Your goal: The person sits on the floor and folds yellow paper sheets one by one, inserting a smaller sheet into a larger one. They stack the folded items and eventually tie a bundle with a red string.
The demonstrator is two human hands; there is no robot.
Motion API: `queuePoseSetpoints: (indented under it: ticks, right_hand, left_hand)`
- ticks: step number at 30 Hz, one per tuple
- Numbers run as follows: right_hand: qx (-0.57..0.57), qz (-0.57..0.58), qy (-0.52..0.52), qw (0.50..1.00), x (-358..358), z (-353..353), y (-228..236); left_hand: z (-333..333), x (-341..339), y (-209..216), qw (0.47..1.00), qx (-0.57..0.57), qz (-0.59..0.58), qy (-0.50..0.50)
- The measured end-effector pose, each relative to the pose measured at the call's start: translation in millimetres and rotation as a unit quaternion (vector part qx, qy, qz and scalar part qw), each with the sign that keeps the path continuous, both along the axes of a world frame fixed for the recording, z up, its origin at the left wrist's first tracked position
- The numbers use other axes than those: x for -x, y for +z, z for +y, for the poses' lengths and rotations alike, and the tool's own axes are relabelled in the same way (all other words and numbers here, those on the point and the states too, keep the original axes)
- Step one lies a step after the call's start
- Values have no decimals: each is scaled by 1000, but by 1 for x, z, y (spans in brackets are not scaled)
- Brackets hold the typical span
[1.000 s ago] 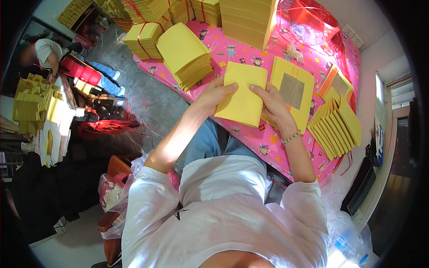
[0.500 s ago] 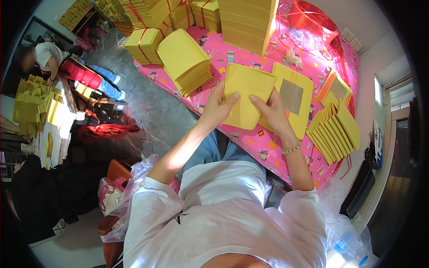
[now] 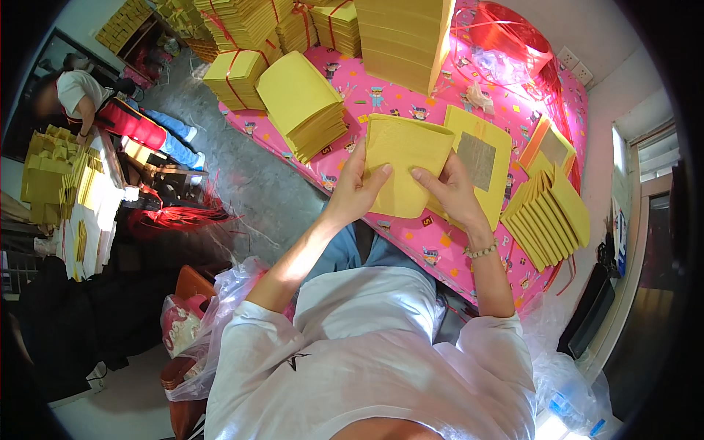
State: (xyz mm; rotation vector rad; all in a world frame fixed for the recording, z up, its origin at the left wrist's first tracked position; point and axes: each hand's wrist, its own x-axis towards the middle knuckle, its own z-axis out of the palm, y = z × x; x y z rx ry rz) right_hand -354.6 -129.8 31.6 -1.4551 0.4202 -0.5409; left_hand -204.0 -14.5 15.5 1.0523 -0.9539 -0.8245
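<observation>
Above the near edge of the pink table I hold a folded yellow paper packet (image 3: 405,158) in both hands. Its top edge gapes slightly, like a pouch. My left hand (image 3: 356,187) grips the left side, thumb on the front and fingers behind. My right hand (image 3: 455,192) pinches the right side the same way, and a bead bracelet circles that wrist. Just right of the packet lies a flat yellow sheet (image 3: 497,172) with a grey-brown rectangle. A fanned row of folded yellow papers (image 3: 546,216) rests farther right.
Yellow paper stacks (image 3: 304,103) and bundles tied with red ribbon (image 3: 236,77) fill the far left of the pink patterned tablecloth (image 3: 378,99). Red plastic strips (image 3: 513,40) lie at the back right. A person (image 3: 84,99) leans over another table (image 3: 99,213) at left.
The packet has come slightly down toward me, and its top edge now gapes more. Both hands keep hold of it, with little shift in grip.
</observation>
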Motion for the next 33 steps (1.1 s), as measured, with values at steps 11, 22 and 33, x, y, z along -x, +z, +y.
queuePoseSetpoints:
  ticks: [11,22,33]
  right_hand:
    - [-5,-2,-25,1000,-2,5,-1]
    - [-45,26,-72,996,-1,15,-2]
    - [-53,12,-152,987,-6,16,-10]
  left_hand:
    - [3,6,3,1000,-8,17,15]
    - [11,7,4,995,-51,71,54]
    - [24,2,5,986,-95,138,8]
